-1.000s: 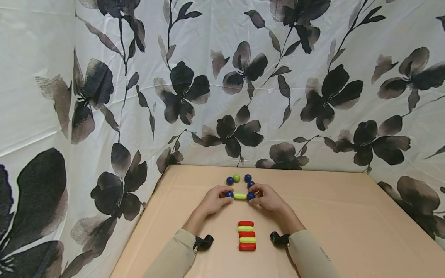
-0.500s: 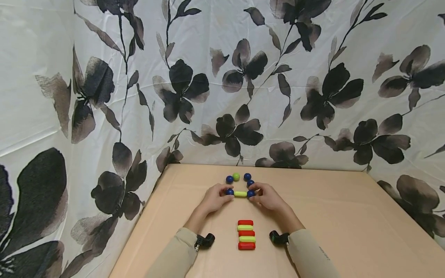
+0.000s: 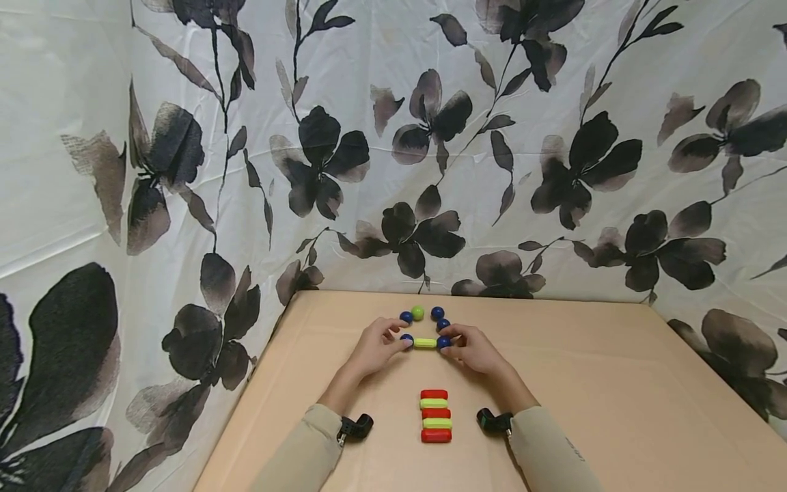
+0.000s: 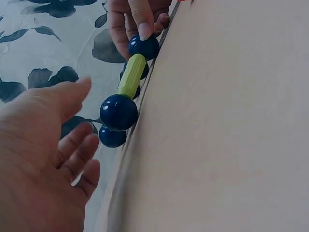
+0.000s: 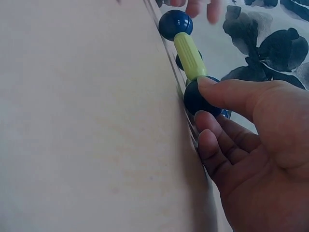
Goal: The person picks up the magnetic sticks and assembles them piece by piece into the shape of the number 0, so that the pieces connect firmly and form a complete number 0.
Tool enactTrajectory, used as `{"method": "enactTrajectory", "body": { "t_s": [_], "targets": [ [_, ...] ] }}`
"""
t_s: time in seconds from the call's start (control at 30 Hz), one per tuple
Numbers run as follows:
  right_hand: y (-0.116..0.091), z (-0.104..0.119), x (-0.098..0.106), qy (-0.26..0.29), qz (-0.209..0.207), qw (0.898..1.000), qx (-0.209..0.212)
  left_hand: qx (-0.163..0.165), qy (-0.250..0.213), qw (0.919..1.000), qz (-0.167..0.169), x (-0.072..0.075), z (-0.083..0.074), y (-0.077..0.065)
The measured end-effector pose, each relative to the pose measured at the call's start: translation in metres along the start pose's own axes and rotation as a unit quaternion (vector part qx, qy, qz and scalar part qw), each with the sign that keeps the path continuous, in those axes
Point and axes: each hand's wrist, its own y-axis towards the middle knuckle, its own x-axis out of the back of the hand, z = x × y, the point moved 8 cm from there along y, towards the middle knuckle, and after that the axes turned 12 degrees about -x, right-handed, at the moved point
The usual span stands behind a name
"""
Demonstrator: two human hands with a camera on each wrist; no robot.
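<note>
A yellow-green ribbed rod point(image 3: 425, 344) joins two blue balls, one at each end. My right hand point(image 3: 475, 350) pinches the right-hand ball point(image 5: 195, 98) between thumb and fingers. The left-hand ball point(image 4: 119, 112) is free of any grip. Beside it, my left hand point(image 4: 46, 152) has its thumb and fingers spread apart, with a gap to the ball in the left wrist view. Part of the right-hand ball is hidden behind the right thumb and fingers.
Behind the rod lie a green ball point(image 3: 418, 313), a blue ball point(image 3: 406, 317) next to it and two blue balls to the right. Nearer me, several red and yellow-green rods point(image 3: 436, 414) form a row on the tan table point(image 3: 590, 389). Floral cloth point(image 3: 393, 171) hangs behind.
My left fingers have opened and let go of the left-hand ball, and that hand has drawn slightly left. The right hand keeps its pinch on the other ball.
</note>
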Motion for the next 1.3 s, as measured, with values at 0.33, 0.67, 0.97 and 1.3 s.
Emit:
{"method": "enactTrajectory", "body": {
  "t_s": [0.33,0.67,0.97,1.3],
  "targets": [
    [-0.001,-0.002,-0.001,0.008,-0.001,1.000,0.001,-0.025,-0.081,0.9943,0.065,0.004,-0.020,0.002],
    [-0.002,-0.001,-0.001,0.003,0.001,1.000,0.014,-0.026,-0.059,0.9585,0.278,-0.045,-0.036,-0.011],
    [-0.002,-0.001,0.000,0.000,0.001,1.000,0.023,-0.031,-0.021,0.9462,0.321,-0.067,-0.055,-0.017],
    [-0.001,-0.001,-0.002,0.002,0.004,1.000,0.018,-0.022,-0.023,0.9434,0.330,-0.073,-0.062,-0.019]
  ]
}}
